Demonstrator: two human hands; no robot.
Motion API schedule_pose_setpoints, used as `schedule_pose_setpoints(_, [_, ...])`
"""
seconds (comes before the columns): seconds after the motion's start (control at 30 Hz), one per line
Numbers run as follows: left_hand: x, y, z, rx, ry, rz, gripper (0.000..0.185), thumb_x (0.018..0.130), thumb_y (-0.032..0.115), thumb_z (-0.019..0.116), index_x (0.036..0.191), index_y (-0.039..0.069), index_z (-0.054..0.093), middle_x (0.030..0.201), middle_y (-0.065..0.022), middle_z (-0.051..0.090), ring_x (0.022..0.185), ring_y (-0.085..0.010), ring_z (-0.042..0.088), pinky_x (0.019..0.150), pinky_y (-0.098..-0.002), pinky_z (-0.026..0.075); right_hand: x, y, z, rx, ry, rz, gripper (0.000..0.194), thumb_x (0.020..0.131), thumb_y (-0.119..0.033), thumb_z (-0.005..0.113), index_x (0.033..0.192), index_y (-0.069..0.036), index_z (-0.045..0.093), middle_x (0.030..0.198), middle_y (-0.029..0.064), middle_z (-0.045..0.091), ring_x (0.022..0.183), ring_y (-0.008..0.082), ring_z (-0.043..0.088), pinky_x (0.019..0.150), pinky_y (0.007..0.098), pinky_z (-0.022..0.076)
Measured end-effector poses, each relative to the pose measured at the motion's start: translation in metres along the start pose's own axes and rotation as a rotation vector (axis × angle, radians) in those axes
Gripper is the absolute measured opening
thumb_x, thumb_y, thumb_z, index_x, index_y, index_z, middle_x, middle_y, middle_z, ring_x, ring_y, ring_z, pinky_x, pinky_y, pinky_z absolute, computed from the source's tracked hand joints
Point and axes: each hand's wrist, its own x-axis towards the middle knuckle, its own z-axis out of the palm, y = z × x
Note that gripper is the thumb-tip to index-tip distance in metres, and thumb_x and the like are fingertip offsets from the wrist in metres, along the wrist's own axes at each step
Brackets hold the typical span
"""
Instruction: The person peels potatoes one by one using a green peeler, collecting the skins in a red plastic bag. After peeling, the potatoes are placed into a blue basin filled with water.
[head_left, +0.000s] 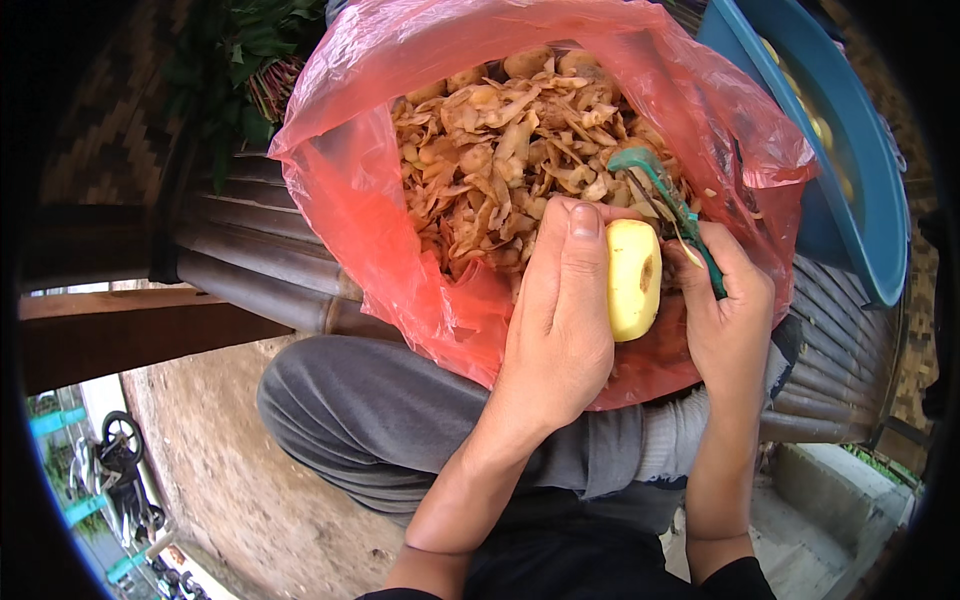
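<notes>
My left hand (566, 300) holds a peeled yellow potato (634, 281) that has a brown spot on its side. In my right hand (724, 300) is a green-handled peeler (660, 184), with a thin strip of peel hanging near its blade, just right of the potato. Both hands are over an open red plastic bag (345, 225). Inside the bag lies a heap of brown potato peelings (495, 150), with several unpeeled potatoes (527, 62) at its far side. My right fingertips are partly hidden behind the peeler.
A blue plastic basin (862, 187) with peeled potatoes (821, 131) in it stands at the right. Leafy greens with reddish stems (270, 86) lie at the upper left. Under the bag is a bamboo slat platform (255, 232). My folded leg (367, 405) is close to the bag's near edge.
</notes>
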Motion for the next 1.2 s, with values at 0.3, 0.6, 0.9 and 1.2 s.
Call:
schedule_pose_setpoints(0.3, [0.003, 0.0, -0.005, 0.063, 0.144, 0.104, 0.042, 0.106, 0.033, 0.024, 0.104, 0.0, 0.051, 0.09, -0.0091, 0.053, 0.082, -0.0149, 0.052, 0.075, -0.0291, 0.044, -0.016, -0.008, -0.013, 0.146, -0.274, -0.062, 0.014, 0.085, -0.006, 0.066, 0.095, 0.004, 0.064, 0.079, 0.012, 0.066, 0.07, 0.0204, 0.066, 0.064, 0.0292, 0.0504])
schedule_pose_setpoints(0.6, [0.003, -0.003, -0.004, 0.23, 0.105, 0.148, 0.048, 0.105, 0.04, 0.025, 0.109, 0.002, 0.055, 0.089, -0.0056, 0.058, 0.077, -0.0101, 0.054, 0.07, -0.0234, 0.045, -0.006, 0.0, 0.0, 0.024, 0.063, -0.093, 0.014, 0.088, -0.004, 0.063, 0.099, 0.004, 0.062, 0.077, 0.0113, 0.064, 0.068, 0.0156, 0.062, 0.065, 0.0286, 0.0484])
schedule_pose_setpoints(0.9, [0.005, -0.001, -0.003, -0.175, 0.071, -0.015, 0.054, 0.098, 0.06, 0.035, 0.118, 0.012, 0.05, 0.093, -0.002, 0.057, 0.083, -0.0092, 0.054, 0.068, -0.0241, 0.046, -0.024, 0.001, -0.007, 0.178, -0.166, -0.086, 0.018, 0.089, -0.013, 0.066, 0.096, 0.003, 0.063, 0.077, 0.0075, 0.066, 0.068, 0.0101, 0.062, 0.061, 0.0243, 0.0485])
schedule_pose_setpoints(1.2, [0.004, 0.006, 0.008, -0.691, 0.146, -0.181, 0.046, 0.099, 0.055, 0.039, 0.096, 0.01, 0.051, 0.077, -0.0035, 0.048, 0.068, -0.0126, 0.042, 0.062, -0.0256, 0.038, -0.028, -0.006, 0.008, 0.185, -0.194, -0.148, 0.012, 0.081, 0.0, 0.064, 0.092, 0.001, 0.061, 0.075, 0.0101, 0.062, 0.065, 0.021, 0.062, 0.059, 0.0298, 0.0483])
